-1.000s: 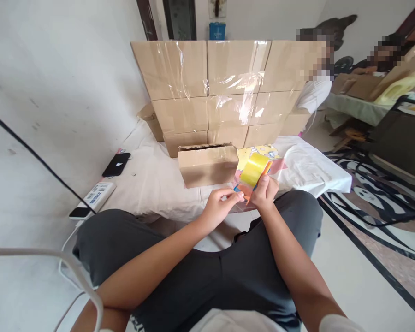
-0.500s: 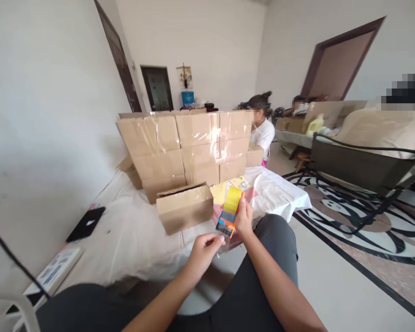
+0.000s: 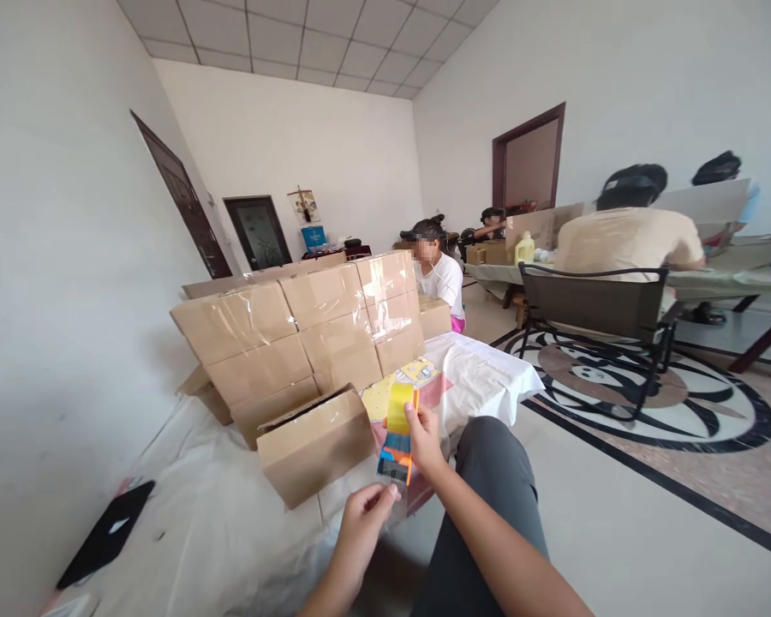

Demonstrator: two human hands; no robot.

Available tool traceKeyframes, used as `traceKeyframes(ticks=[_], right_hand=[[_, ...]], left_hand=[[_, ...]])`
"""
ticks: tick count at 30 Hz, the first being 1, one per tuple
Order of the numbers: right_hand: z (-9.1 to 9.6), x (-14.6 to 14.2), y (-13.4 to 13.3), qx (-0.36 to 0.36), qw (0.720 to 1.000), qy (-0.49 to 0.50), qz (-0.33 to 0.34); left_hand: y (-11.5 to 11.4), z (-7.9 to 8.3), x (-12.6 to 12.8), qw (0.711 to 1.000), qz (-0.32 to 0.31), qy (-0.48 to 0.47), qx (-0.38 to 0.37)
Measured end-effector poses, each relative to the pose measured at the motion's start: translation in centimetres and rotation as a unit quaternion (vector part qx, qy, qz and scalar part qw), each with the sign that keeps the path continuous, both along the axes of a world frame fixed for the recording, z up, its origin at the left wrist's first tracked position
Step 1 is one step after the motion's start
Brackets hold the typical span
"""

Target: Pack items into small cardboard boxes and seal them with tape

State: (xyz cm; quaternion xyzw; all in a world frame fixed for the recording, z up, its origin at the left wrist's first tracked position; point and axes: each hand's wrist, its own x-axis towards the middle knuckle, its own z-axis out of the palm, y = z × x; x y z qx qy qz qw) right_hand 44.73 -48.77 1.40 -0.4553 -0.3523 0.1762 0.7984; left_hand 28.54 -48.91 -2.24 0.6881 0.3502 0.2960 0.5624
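Note:
My right hand [image 3: 424, 441] grips an orange and blue tape dispenser [image 3: 395, 450] carrying a yellow tape roll [image 3: 399, 406], held upright over my lap. My left hand [image 3: 363, 514] sits just below it, thumb and fingers pinched on the clear tape end [image 3: 395, 490] drawn from the dispenser. A small cardboard box [image 3: 314, 444] with a partly raised flap lies on the white sheet [image 3: 218, 523] right in front of my hands. Behind it stands a stack of taped cardboard boxes [image 3: 301, 330].
A black phone [image 3: 106, 536] lies on the sheet at the left by the wall. A person in white sits behind the stack; other people sit at a table [image 3: 713, 278] on the right, one on a black chair [image 3: 594, 321]. Patterned floor lies to the right.
The view has tilted upward, showing more of the room and ceiling. My hands keep the dispenser and the tape end, now lower in view, with the left hand further below the dispenser.

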Motion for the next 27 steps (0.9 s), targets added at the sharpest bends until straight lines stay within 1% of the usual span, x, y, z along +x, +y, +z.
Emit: traceKeyframes(ticks=[6, 13, 17, 23, 27], right_hand=[[0.1, -0.5, -0.1, 0.021, 0.999, 0.018, 0.028], [0.5, -1.3, -0.2, 0.024, 0.995, 0.068, 0.075], [0.4, -1.2, -0.2, 0.027, 0.992, 0.098, 0.071], [0.1, -1.0, 0.0, 0.031, 0.99, 0.119, 0.067], [0.0, -1.0, 0.1, 0.031, 0.989, 0.128, 0.061]], left_hand=[[-0.1, -0.3, 0.1, 1.0, 0.006, -0.008, -0.013], [-0.3, 0.3, 0.0, 1.0, 0.02, 0.014, -0.02], [-0.2, 0.4, 0.0, 1.0, 0.01, 0.017, -0.004], [0.0, -0.2, 0.0, 1.0, -0.006, 0.018, 0.01], [0.2, -0.3, -0.1, 0.999, -0.007, 0.016, 0.043]])
